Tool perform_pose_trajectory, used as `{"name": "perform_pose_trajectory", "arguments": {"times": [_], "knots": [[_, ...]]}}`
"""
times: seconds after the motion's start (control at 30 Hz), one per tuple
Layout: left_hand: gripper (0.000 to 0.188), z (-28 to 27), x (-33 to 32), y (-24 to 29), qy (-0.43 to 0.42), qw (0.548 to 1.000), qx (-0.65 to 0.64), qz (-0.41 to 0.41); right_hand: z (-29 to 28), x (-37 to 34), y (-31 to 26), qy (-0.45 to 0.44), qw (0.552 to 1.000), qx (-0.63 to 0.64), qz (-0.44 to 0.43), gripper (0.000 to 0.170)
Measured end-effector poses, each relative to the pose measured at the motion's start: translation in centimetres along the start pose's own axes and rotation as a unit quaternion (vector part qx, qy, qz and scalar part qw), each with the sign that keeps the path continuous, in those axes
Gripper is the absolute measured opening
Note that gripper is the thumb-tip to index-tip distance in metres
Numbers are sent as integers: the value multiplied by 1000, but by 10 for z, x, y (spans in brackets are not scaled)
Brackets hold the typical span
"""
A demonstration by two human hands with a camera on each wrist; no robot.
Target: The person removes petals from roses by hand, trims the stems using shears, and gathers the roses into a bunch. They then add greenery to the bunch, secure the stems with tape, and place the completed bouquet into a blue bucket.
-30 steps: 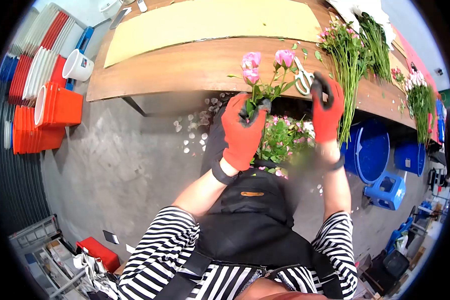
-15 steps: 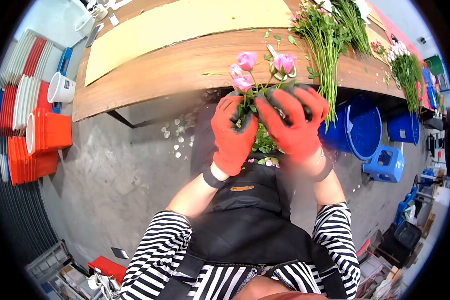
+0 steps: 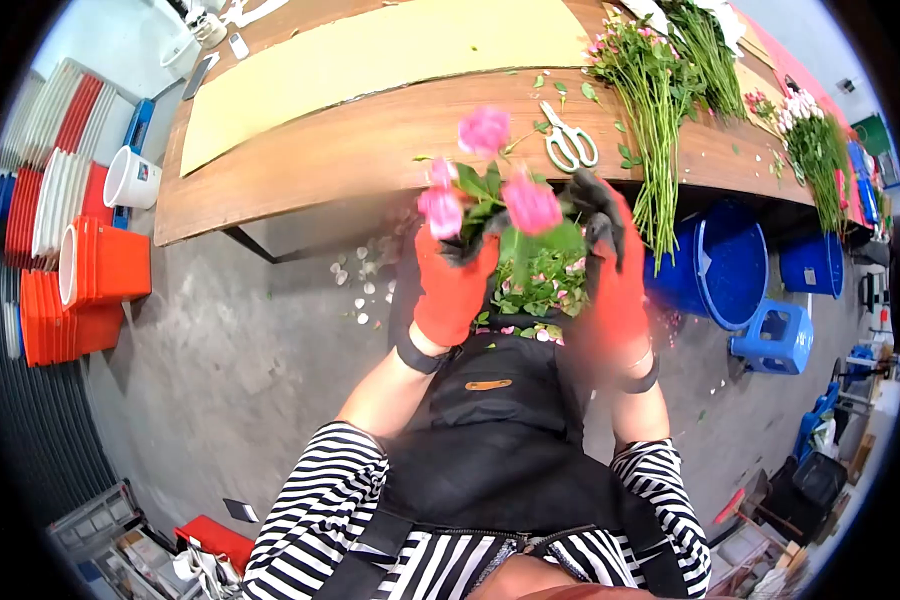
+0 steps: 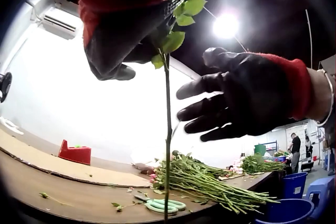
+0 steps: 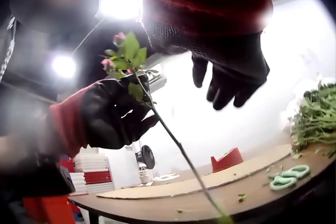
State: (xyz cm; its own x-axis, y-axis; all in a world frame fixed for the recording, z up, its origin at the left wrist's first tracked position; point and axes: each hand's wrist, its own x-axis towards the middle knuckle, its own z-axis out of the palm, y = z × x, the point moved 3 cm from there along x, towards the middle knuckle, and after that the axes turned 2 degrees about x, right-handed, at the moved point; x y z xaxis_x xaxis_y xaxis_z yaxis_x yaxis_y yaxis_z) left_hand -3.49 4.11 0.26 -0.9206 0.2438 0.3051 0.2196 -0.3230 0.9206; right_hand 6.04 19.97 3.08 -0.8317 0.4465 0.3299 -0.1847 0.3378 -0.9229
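Note:
A stem of pink roses is pinched near its top leaves by my gloved left hand. In the head view the blooms lean toward me and blur a little. The long bare stem hangs below that hand in the left wrist view. My right hand, also in a red and black glove, is just right of the flowers. Its fingers are spread and relaxed beside the stem, apart from it, with nothing in them. Pale green scissors lie on the table beyond my right hand.
Bunches of long-stemmed flowers lie on the table at right, beside a long yellow board. Cut leaves and petals heap below the table edge. Blue buckets and a blue stool stand at right.
My right hand came in from the right to the flower heads, then drew back beside them. The roses, upright before, have tipped toward me in my left hand.

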Motion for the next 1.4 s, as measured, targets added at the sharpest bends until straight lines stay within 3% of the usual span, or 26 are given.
{"name": "perform_pose_trajectory", "arguments": {"times": [0.03, 0.1, 0.17, 0.23, 0.37, 0.4, 0.47, 0.5, 0.53, 0.63, 0.67, 0.7, 0.77, 0.87, 0.9, 1.0, 1.03, 1.13, 1.17, 1.23, 1.3, 1.4], "knots": [[31, 0, -4, 0, -17, 1000, 1, 26, 2, -1, 18, -36, 996, 75, 40, 47], [38, 3, -8, -4, -70, 997, 33, -8, 1, -15, 41, -87, 967, 200, 129, 45], [46, 3, -12, -6, -124, 984, 122, -36, 5, -34, 64, -97, 958, 189, 195, 50], [47, 4, -10, 2, -130, 966, 197, 102, 11, -37, 62, -97, 953, 233, 166, 53], [52, -5, -14, 22, -189, 956, 159, 157, 17, -53, 54, -28, 902, 382, 199, 51], [50, -4, -19, 17, -179, 981, 15, 66, 17, -55, 55, -22, 887, 415, 203, 50], [47, -20, -6, 13, -198, 974, -73, -76, 21, -53, 24, -11, 895, 396, 206, 45], [43, -20, -2, 22, -161, 971, -104, -142, 21, -56, 25, -11, 897, 384, 217, 45], [40, -19, 5, 26, -163, 976, -16, -143, 21, -57, 26, -21, 901, 374, 220, 47], [36, -10, 9, 27, -271, 961, -33, -31, 20, -63, 34, -46, 903, 351, 244, 52], [36, -5, 7, 30, -265, 963, 2, -46, 21, -67, 42, -52, 898, 347, 265, 54], [34, -3, 10, 34, -292, 956, -7, -31, 24, -72, 44, -23, 868, 389, 309, 55], [32, 1, 7, 30, -313, 949, 34, -12, 21, -73, 32, -59, 932, 267, 237, 55], [28, 2, 0, 27, -305, 951, 28, -45, 21, -79, 34, -88, 946, 274, 148, 52], [28, 1, -1, 24, -317, 947, 36, -41, 24, -68, 39, -116, 907, 373, 161, 51], [32, -1, -11, 24, -246, 937, -73, -238, 16, -59, 15, -66, 920, 304, 239, 52], [33, -5, -11, 17, -243, 947, -56, -204, 7, -50, 34, -87, 941, 270, 185, 52], [32, 0, -17, 14, -196, 960, -33, -198, 8, -41, 22, 8, 969, 217, 114, 52], [31, 1, -17, 16, -212, 962, -15, -169, 4, -36, 8, 0, 980, 185, 75, 51], [29, 1, -24, 7, -164, 981, 71, -78, 6, -29, -20, 7, 996, 84, 4, 50], [28, -2, -25, 4, -160, 981, 87, -58, 9, -28, -39, 43, 997, -32, -48, 48], [28, -1, -22, 6, -179, 976, 127, -2, 14, -32, -38, 85, 993, -43, -69, 44]]}}
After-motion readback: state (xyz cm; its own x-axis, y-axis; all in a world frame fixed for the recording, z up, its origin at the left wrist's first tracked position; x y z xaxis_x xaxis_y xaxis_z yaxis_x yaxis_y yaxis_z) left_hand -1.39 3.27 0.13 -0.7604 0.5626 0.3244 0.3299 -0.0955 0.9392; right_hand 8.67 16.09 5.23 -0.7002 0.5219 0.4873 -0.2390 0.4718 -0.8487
